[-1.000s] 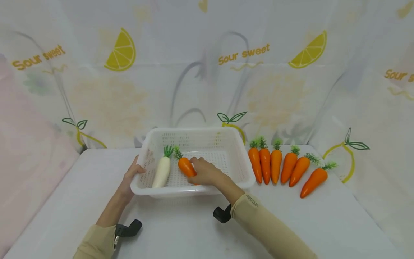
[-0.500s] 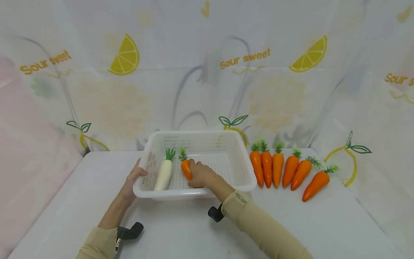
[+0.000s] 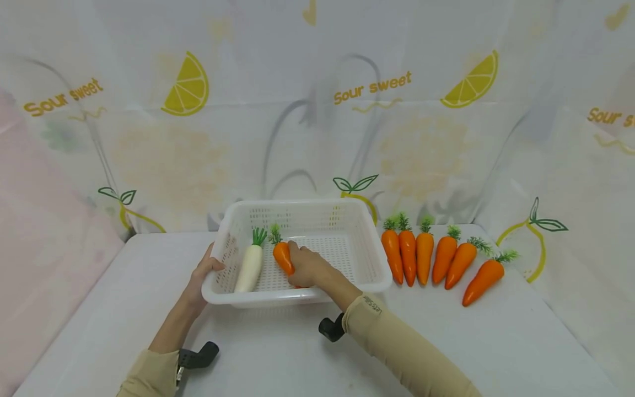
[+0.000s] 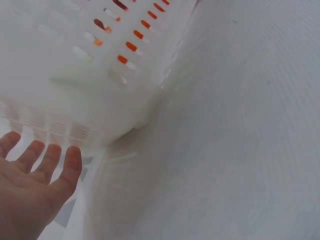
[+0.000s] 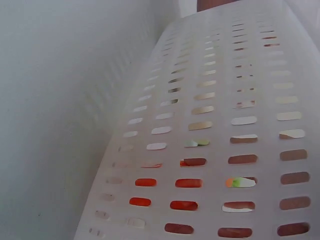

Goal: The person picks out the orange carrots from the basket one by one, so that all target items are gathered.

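Note:
A white perforated plastic basket stands on the white table. Inside it, at the left, lies a white radish with green leaves. My right hand reaches over the near rim and grips an orange carrot whose leafy top points away from me; its lower part is mostly hidden by the hand. My left hand holds the basket's left side, one digit over the rim. In the left wrist view, the fingers lie against the outer wall. The right wrist view shows only the slotted wall, with orange behind it.
Several carrots lie in a row right of the basket, with one carrot tilted at the row's right end. A patterned curtain hangs behind the table. Dark wrist cameras stick out below both sleeves.
My right hand and the carrot's top have shifted slightly within the basket, and the carrot stands a little steeper than a second ago. The left hand keeps its hold on the basket's side.

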`<action>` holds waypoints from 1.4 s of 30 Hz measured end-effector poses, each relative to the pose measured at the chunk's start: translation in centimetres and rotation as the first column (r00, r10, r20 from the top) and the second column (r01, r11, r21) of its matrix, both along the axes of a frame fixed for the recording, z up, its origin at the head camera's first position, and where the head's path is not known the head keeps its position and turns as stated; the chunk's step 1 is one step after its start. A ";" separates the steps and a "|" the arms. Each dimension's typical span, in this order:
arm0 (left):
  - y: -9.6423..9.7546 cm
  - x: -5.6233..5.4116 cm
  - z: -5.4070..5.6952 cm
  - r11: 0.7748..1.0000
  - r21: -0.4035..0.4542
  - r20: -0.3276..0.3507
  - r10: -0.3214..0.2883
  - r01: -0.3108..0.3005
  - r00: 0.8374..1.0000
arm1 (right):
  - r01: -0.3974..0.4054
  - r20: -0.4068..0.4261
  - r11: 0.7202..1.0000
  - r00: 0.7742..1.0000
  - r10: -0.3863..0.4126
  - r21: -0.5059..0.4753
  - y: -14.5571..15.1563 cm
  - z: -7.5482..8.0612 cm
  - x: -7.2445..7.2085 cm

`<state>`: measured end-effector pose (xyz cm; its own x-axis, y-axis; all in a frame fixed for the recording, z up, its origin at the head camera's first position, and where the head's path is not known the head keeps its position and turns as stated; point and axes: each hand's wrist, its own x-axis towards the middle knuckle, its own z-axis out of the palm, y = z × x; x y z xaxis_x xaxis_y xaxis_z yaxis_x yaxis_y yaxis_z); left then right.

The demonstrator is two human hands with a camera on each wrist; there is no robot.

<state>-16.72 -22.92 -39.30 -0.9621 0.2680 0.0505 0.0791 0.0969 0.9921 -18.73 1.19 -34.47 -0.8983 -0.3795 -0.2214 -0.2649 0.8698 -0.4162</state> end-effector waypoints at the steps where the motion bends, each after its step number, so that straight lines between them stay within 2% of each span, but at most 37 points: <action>1: 0.0 0.0 -0.1 1.000 0.001 0.000 0.001 -0.001 1.000 | 0.002 -0.006 1.000 1.000 -0.002 -0.019 0.1 0.1 0.1; 5: 0.0 0.1 -0.2 1.000 -0.003 0.006 0.008 -0.008 1.000 | 0.017 -0.009 0.992 1.000 -0.018 -0.124 0.7 0.7 0.4; 8: 0.0 0.1 -0.1 1.000 -0.004 0.011 0.014 -0.014 1.000 | 0.037 -0.004 0.972 0.999 -0.039 -0.231 1.2 1.1 0.4; 13: 0.0 0.1 0.0 1.000 0.002 0.010 0.011 -0.011 1.000 | 0.088 0.050 0.905 0.996 -0.074 -0.417 2.2 1.4 0.4; 17: 0.0 0.0 0.1 1.000 0.003 0.015 0.012 -0.012 1.000 | 0.131 0.103 0.847 0.991 -0.091 -0.516 2.9 1.7 0.4; 19: 0.1 0.0 0.1 1.000 -0.002 0.018 0.015 -0.015 1.000 | 0.141 0.104 0.834 0.989 -0.101 -0.533 3.3 1.9 0.5; 26: 0.1 0.1 -0.1 1.000 -0.006 0.017 0.015 -0.015 1.000 | 0.171 0.082 0.827 0.985 -0.151 -0.536 5.1 2.1 0.9; 39: 0.1 0.0 -0.1 1.000 -0.003 0.016 0.014 -0.013 1.000 | 0.217 0.063 0.772 0.972 -0.225 -0.598 8.7 2.1 1.8; 42: 0.1 0.0 -0.1 1.000 -0.002 0.017 0.015 -0.015 1.000 | 0.238 0.080 0.747 0.967 -0.242 -0.621 9.5 2.2 1.9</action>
<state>-16.70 -22.81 -39.38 -0.9666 0.2539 0.0340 0.0611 0.0995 0.9932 -16.88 10.66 -32.31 -0.9790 -0.2035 -0.0086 -0.0869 0.4554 -0.8860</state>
